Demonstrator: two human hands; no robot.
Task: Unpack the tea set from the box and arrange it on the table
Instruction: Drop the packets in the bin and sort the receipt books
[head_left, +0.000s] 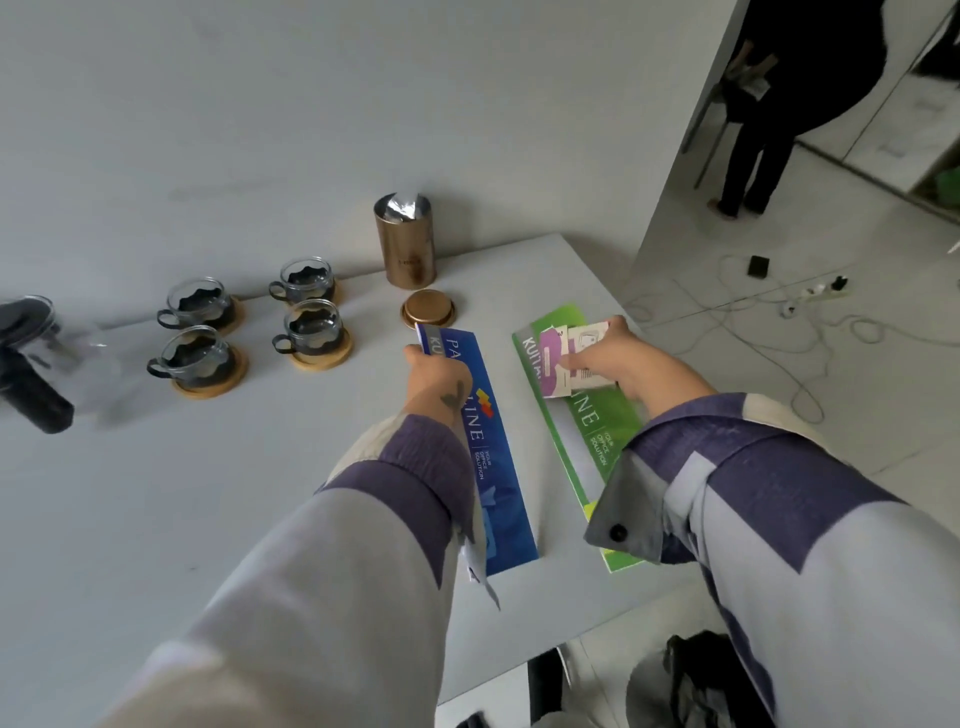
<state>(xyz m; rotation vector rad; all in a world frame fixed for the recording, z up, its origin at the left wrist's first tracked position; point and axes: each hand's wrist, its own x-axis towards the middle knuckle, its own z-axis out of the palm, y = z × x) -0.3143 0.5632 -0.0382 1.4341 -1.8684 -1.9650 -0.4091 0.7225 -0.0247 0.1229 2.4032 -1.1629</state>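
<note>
Both hands on packaging at the desk's right side; tea set laid out toward the left.

Left hand (437, 375) closed around the far end of a long blue box (483, 447) lying flat on the desk (208, 493). Right hand (613, 358) pinches a few small pink-and-white packets (569, 358) over a long green box (582, 415) near the right edge. Four glass cups (249, 325) on wooden coasters (210, 387) sit two-by-two near the far edge. Glass teapot (31, 358), black lid and handle, blurred at the left edge. Open gold tin (405, 241) with foil bag inside stands at the far edge, its lid (428, 309) on the desk just in front. Another person (779, 104) stands on the floor, far right.
</note>
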